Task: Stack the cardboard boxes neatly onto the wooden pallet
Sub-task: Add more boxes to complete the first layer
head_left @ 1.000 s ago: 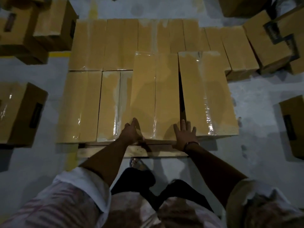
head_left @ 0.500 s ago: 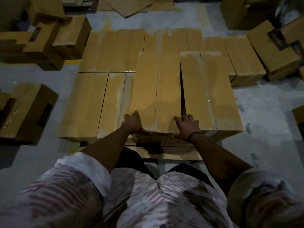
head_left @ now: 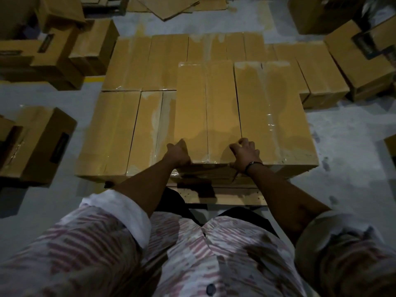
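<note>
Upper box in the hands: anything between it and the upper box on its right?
Nothing visible. The left hand and right hand grip the held box at its near corners. It lies on the bottom layer, with only a thin dark seam separating it from the neighbouring upper box. The seam itself is too dark to check.

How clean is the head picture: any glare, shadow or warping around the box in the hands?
Head view: dim overall, darkest at the corners; tape glints faintly on the right top box; the held box carries soft dark patches near its front edge; the left hand and right hand read clearly; arm shadow darkens the pallet; box rows bow outward toward the frame edges.
</note>
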Demonstrator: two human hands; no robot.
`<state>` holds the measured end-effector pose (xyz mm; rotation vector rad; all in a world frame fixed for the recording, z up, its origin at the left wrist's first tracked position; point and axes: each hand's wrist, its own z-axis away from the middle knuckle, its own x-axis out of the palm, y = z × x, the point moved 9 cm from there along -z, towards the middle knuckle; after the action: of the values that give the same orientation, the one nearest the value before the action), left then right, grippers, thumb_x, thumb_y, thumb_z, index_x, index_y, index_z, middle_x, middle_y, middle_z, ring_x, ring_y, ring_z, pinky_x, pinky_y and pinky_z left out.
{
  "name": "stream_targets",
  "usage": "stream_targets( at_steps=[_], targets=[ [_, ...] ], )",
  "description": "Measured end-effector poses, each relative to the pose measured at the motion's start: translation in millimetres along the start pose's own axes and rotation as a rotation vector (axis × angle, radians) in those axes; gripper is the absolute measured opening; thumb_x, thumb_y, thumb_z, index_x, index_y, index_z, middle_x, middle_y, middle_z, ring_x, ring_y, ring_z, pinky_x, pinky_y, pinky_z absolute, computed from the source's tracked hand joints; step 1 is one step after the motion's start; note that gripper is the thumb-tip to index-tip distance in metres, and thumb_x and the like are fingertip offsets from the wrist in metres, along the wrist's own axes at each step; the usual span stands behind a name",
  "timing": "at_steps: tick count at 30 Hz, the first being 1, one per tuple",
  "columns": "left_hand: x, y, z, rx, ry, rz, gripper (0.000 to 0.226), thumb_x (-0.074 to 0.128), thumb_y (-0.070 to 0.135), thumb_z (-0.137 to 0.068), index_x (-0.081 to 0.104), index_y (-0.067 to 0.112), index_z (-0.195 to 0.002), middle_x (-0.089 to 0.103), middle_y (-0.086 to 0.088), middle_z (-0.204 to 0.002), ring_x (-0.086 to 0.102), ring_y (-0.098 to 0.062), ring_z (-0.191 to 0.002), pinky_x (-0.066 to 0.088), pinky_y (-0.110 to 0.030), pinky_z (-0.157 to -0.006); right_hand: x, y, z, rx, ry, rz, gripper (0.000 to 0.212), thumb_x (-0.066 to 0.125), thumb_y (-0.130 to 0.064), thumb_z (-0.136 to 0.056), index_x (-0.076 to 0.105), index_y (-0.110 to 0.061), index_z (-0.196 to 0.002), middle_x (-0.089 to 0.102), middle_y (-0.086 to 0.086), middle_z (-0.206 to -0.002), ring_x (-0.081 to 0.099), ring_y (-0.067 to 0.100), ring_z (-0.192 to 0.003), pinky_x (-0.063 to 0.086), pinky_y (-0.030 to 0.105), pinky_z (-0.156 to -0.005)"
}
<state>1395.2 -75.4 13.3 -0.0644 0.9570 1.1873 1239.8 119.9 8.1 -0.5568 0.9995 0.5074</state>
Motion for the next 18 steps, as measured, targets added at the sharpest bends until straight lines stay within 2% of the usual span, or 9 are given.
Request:
stream_targets(
  at_steps=[3, 8, 13, 15, 18],
  targets=[
    [4.2, -5.2, -3.4, -0.019, 0.0, -0.03, 0.084, 0.08, 0.014, -0.085, 0.029, 0.014, -0.152, 0.027, -0.028, -0.145, 0.03, -0.046, -0.139, 0.043, -0.05, -0.11, -0.6, 1.8, -2.5, -0.014, -0.015, 0.001, 0.075, 0.083, -0.038, -0.08, 0.048, -0.025, -0.145, 0.028, 0.013, -0.152, 0.03, 0.037, -0.137, 0.039, 0.055, -0.108],
    [6.8, -12.3, -4.5, 0.023, 0.005, -0.142, 0.104, 0.081, 0.018, -0.084, 0.013, 0.021, -0.163, 0.013, -0.027, -0.156, 0.041, -0.052, -0.135, 0.043, -0.052, -0.112, -4.0, 4.3, -6.8, -0.054, -0.057, 0.016, 0.068, 0.082, -0.035, -0.083, 0.052, -0.02, -0.141, 0.032, 0.014, -0.148, 0.032, 0.037, -0.135, 0.042, 0.056, -0.107],
    [10.0, -15.6, -8.4, 0.025, -0.013, -0.179, 0.101, 0.075, 0.02, -0.09, 0.007, 0.022, -0.164, 0.01, -0.027, -0.158, 0.044, -0.053, -0.133, 0.042, -0.05, -0.113, -4.4, 3.5, -5.5, -0.052, -0.081, 0.017, 0.06, 0.078, -0.034, -0.087, 0.053, -0.018, -0.139, 0.032, 0.012, -0.149, 0.033, 0.036, -0.134, 0.044, 0.054, -0.107],
    [6.8, -11.7, -9.6, 0.025, -0.056, -0.174, 0.102, 0.077, 0.02, -0.087, 0.01, 0.023, -0.164, 0.017, -0.026, -0.156, 0.046, -0.052, -0.131, 0.046, -0.052, -0.109, -9.1, 2.6, -4.0, -0.031, -0.108, 0.003, 0.057, 0.076, -0.035, -0.089, 0.054, -0.017, -0.138, 0.033, 0.012, -0.15, 0.034, 0.036, -0.135, 0.044, 0.053, -0.108],
    [-12.5, -0.2, -9.9, 0.039, -0.052, -0.122, 0.1, 0.078, 0.013, -0.083, 0.018, 0.016, -0.163, 0.049, -0.023, -0.141, 0.059, -0.041, -0.118, 0.055, -0.049, -0.097, -29.2, -3.2, -1.7, 0.007, -0.122, -0.033, 0.058, 0.073, -0.038, -0.09, 0.052, -0.018, -0.141, 0.036, 0.012, -0.151, 0.036, 0.036, -0.135, 0.043, 0.053, -0.108]
  ],
)
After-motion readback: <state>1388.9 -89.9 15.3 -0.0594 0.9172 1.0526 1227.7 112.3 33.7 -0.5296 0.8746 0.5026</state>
